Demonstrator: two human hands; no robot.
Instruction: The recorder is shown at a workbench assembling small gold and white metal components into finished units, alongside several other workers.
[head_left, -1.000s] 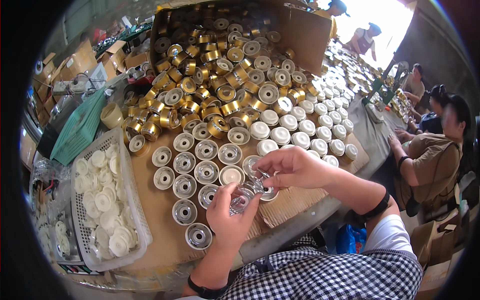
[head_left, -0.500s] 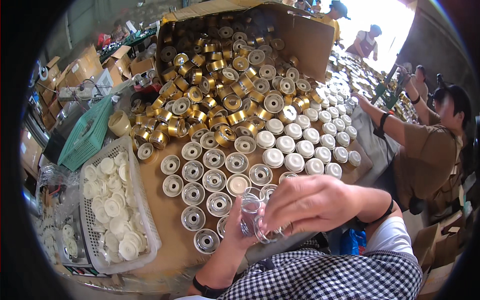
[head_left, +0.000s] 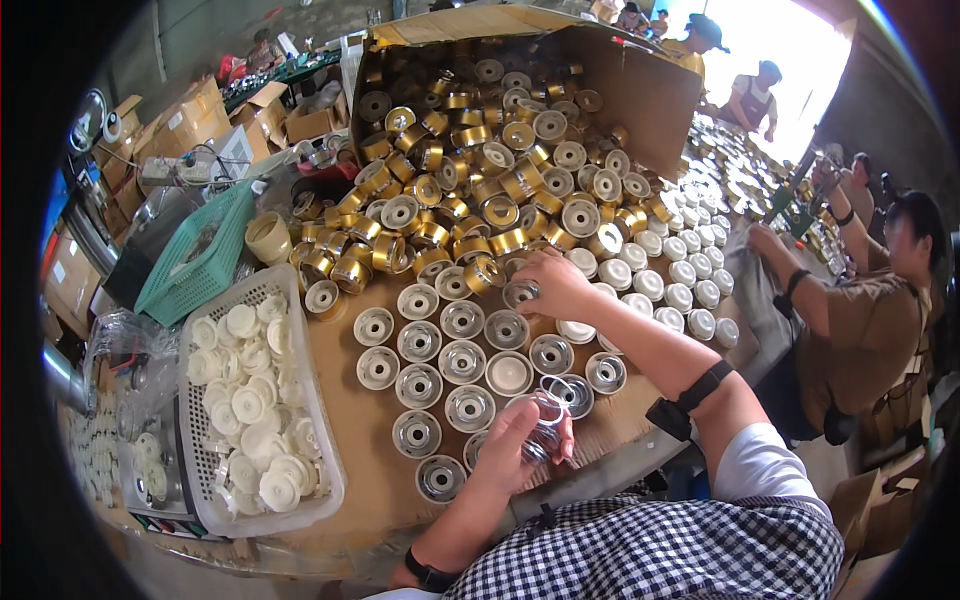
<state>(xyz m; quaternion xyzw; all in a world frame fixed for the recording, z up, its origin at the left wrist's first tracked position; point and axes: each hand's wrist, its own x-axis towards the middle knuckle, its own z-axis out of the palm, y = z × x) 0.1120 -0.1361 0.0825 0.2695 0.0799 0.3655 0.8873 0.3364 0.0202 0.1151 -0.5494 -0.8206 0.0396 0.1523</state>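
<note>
My left hand [head_left: 508, 450] is curled around a small stack of clear plastic rings [head_left: 549, 408], above the near rows of cups. Stretched forward, my right hand [head_left: 556, 284] pinches a shiny, clear-looking ring [head_left: 520, 293] at the far end of the rows, beside the gold pile. Whether that ring sits inside a cup is hard to see. Round metal cups [head_left: 469, 408] with centre holes stand open side up on the cardboard, several with a glossy lining. One cup holds a white plastic disc [head_left: 509, 373].
A large carton [head_left: 640, 105] spills gold-sided cups [head_left: 520, 180] across the table. White-topped pieces [head_left: 680, 273] stand in rows at right. A white basket [head_left: 330, 490] of white discs and a green basket [head_left: 195, 260] stand at left. A co-worker [head_left: 870, 300] sits at right.
My right hand has left the clear rings at my left hand and reached forward to the far cups. My left hand still holds its rings. The view has shifted slightly.
</note>
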